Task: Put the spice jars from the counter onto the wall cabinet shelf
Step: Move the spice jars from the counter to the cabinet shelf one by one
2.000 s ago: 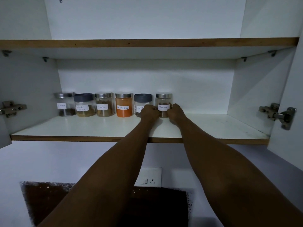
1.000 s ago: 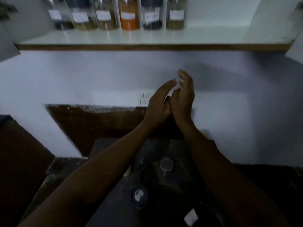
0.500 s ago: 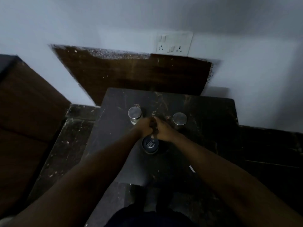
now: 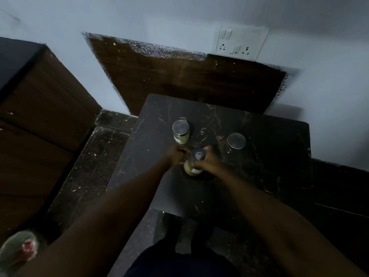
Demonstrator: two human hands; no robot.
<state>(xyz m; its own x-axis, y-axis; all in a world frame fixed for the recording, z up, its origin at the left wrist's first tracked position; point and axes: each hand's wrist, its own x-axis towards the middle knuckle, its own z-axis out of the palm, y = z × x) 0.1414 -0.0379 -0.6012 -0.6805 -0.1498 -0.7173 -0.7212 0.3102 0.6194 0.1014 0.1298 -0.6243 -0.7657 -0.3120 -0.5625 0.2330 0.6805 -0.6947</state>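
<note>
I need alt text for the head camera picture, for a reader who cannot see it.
Seen from above, both hands, left hand and right hand, grip a tilted dark-lidded spice jar at a dark marble counter. Two silver-lidded jars, one on the left and one on the right, stand behind it.

Glossy dark marbled counter [image 4: 259, 166], clear glass jars [image 4: 180, 132] with brushed-metal lids, wood-grain panel [image 4: 179, 80].

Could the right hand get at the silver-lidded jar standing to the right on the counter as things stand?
Probably not at once: the right hand and left hand both clasp the dark-lidded jar. The path to the silver-lidded jar looks free; nothing stands between them.
</note>
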